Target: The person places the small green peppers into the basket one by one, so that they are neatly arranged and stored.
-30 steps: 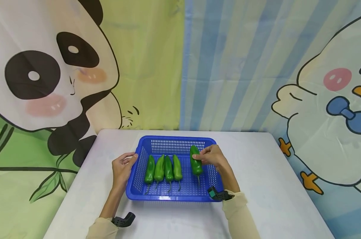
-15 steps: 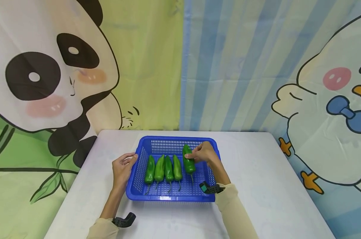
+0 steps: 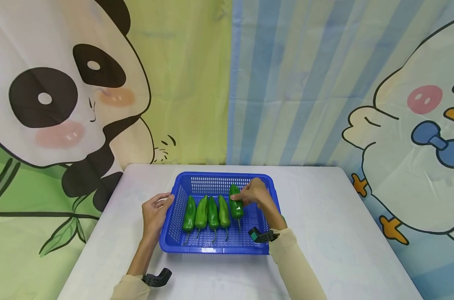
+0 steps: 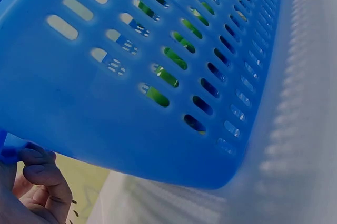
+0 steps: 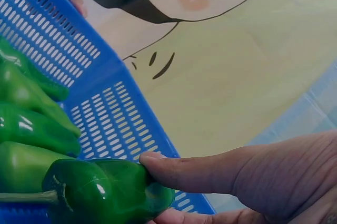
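Note:
My left hand (image 3: 155,212) grips the left rim of a blue plastic basket (image 3: 215,249); in the left wrist view its fingers (image 4: 46,182) curl under the rim. My right hand (image 3: 257,194) pinches a dark green pepper (image 3: 236,203) between thumb and fingers, its stem toward me. In the right wrist view the thumb lies on top of that pepper (image 5: 100,190). Several green peppers (image 3: 201,213) lie side by side in the basket, just left of the held one. Whether the held pepper touches the basket floor, I cannot tell.
The basket stands on a white-covered table (image 3: 324,208). A small green patch (image 3: 283,218) shows beside my right forearm, mostly hidden. Behind the table hangs a printed curtain (image 3: 196,83) with a panda and a bird.
My right hand has moved left with the pepper, closer to the row, and has dipped slightly. The left hand has stayed on the rim.

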Motion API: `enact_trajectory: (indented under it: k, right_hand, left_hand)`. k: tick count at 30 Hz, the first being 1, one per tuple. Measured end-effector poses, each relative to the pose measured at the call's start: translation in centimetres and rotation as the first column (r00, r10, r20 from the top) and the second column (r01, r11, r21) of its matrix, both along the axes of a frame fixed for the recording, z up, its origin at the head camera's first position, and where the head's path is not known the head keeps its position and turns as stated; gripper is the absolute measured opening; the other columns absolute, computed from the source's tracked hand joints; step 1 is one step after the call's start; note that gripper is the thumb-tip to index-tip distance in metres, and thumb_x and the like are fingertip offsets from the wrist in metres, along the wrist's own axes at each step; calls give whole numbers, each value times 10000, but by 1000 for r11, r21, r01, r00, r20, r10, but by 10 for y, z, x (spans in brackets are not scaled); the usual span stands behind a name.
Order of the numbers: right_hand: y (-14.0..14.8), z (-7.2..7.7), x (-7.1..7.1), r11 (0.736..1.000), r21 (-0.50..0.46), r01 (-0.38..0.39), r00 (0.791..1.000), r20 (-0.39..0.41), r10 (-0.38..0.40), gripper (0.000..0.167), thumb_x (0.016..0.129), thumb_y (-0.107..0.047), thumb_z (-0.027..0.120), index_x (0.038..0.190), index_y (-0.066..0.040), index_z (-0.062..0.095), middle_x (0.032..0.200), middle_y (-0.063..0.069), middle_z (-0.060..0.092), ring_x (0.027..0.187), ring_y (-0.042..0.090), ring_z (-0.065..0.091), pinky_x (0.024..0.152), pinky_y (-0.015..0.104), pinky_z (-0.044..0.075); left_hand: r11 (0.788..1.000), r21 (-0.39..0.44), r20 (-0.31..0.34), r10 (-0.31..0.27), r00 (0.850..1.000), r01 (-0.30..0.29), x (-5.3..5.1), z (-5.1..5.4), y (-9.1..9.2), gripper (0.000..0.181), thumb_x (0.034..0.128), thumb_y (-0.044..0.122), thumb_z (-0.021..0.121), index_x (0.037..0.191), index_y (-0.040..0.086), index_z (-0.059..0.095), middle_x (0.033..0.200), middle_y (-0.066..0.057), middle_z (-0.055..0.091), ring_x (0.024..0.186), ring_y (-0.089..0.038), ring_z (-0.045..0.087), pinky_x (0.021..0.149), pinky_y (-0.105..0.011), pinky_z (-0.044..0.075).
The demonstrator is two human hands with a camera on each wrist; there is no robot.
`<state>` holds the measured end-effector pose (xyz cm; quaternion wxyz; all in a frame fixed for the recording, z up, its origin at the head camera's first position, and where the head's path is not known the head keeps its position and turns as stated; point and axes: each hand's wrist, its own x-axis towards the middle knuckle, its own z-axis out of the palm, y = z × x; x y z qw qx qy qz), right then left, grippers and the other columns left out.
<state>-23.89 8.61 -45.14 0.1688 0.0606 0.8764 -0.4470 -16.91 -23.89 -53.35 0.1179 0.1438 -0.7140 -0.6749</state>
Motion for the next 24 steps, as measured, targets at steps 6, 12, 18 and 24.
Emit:
enact_trajectory:
  k: [6, 12, 18, 24]
  right_hand:
    - [-3, -4, -4, 998, 58, -15, 1000, 29, 14, 357, 825, -257, 990, 904, 10, 766, 842, 181, 818, 773, 274, 836, 979, 473, 658]
    - [-5, -8, -7, 997, 74, -12, 999, 42, 9, 383, 818, -235, 995, 937, 24, 740, 893, 201, 818, 820, 300, 843, 968, 462, 663]
    - [-8, -11, -12, 993, 120, -1, 999, 49, -5, 454, 804, -251, 1005, 992, 53, 725, 873, 192, 811, 779, 269, 833, 899, 424, 674]
    - [-13, -18, -12, 971, 238, -10, 999, 38, 1, 674, 800, -316, 1007, 1176, 139, 682, 845, 152, 796, 800, 227, 784, 942, 399, 656]
  left_hand:
    - [1000, 2, -7, -1, 1000, 1, 1, -2, 1, 377, 1043, 274, 771, 1291, -10, 750, 829, 45, 807, 691, -75, 760, 639, -217, 643]
    - [1000, -11, -10, 3, 1000, -3, 0, -1, 1, 373, 1042, 280, 773, 1283, -4, 756, 845, 34, 812, 695, -72, 761, 642, -215, 644]
    - [1000, -14, -12, 3, 1000, -3, 0, 1, 0, 378, 1039, 282, 777, 1282, -6, 757, 842, 46, 810, 697, -67, 759, 647, -211, 643]
    - [1000, -2, -13, -3, 1000, 3, 1, 0, 0, 374, 1038, 269, 778, 1279, -17, 755, 827, 47, 805, 690, -70, 757, 640, -214, 643]
